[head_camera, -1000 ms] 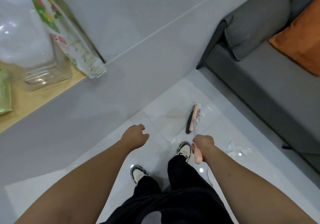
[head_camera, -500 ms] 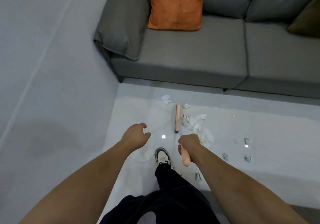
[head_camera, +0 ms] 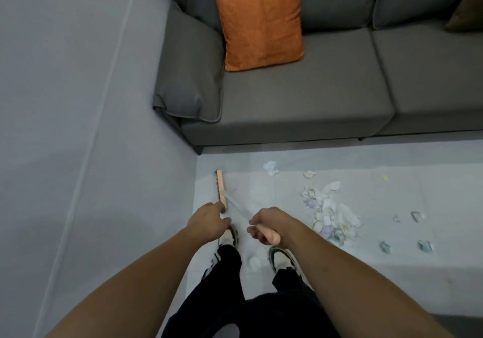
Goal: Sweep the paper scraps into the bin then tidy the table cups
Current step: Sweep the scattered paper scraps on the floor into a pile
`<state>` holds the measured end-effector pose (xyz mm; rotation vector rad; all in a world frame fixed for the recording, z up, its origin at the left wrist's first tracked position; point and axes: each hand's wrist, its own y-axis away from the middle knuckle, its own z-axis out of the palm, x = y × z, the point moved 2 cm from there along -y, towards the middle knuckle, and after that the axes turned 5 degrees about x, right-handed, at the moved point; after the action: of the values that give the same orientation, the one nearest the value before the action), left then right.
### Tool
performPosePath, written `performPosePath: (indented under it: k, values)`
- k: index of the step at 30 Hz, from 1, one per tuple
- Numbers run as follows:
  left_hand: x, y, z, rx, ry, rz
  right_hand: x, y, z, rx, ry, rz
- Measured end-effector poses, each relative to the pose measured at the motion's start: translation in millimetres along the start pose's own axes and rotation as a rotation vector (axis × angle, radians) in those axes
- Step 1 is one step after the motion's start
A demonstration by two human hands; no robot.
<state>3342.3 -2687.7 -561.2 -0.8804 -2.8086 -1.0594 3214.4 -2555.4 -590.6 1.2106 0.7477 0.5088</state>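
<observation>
Pink broom [head_camera: 220, 188] handle clenched in right hand [head_camera: 266, 224], left hand [head_camera: 209, 220] loose, holding nothing, one scrap pile [head_camera: 326, 212], two shoes.

Grey sofa [head_camera: 300, 102] against a grey wall [head_camera: 78, 102], pale tiled floor [head_camera: 392, 285] below.

The sofa fills the upper part of the view, its padded armrest [head_camera: 188, 71] next to the wall and its seat split into two cushions by a seam. An orange cushion [head_camera: 261, 21] stands upright against the backrest near the armrest; the corner of a dark brown cushion [head_camera: 467, 13] shows at the right edge. Two black-and-white sneakers [head_camera: 281, 256] stand on the floor under black trouser legs [head_camera: 230, 285].
</observation>
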Motion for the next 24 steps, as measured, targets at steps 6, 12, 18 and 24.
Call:
performPosePath:
  k: [6, 12, 18, 24]
  values:
    - [-34, -64, -27, -0.048, -0.058, 0.119, -23, -8, 19, 0.175, -0.157, -0.039]
    - [-24, -113, -36, -0.18, -0.137, 0.32, -17, 15, 13, 0.333, -0.459, -0.033]
    - [5, -118, -30, -0.207, -0.165, 0.472, 11, 40, -1, 0.523, -0.673, -0.047]
    - [10, -89, -18, -0.202, -0.201, 0.525, 54, 56, -9, 0.7, -0.784, -0.075]
